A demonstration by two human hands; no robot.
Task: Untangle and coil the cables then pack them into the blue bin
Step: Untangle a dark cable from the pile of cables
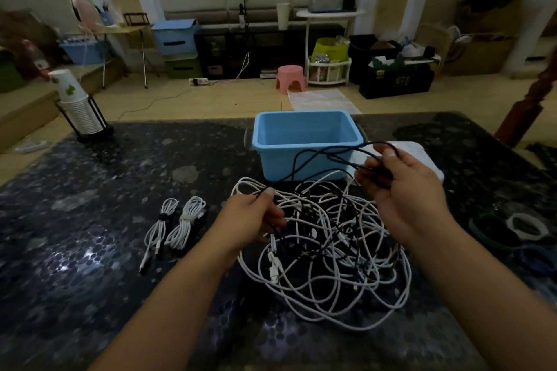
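1. Near edge: tangle of white and black cables [328, 253] lies on the dark counter [90, 220], directly under and between both forearms. Most of the untangling is not yet done.
2. Left hand [256, 217]: fingers curled, pinching a black cable [313, 156] at the tangle's left edge. Grip looks narrow; exact finger count hidden.
3. Right hand [401, 190]: raised above the tangle, fingers curled round several gathered loops of the same black cable. The span runs from one hand to the other, arcing in front of the bin.
4. Step in hand (est.): coiling the black cable while drawing it free of the pile.
5. Next move req.: feed more slack from left hand to right, adding loops w/o dragging white strands up. Risk: black run may snag where it crosses white ones.
6. Left of tangle: two coiled white bundles [174, 226], each tied, lying side by side on the counter. Not yet packed.
7. Far right: loose bands [526, 226] on the counter, prob. ties.
8. Beyond tangle: blue bin [304, 144], upright, just behind the pile; no cables visible inside.
9. Far left: cup stack [77, 105] in a rack.
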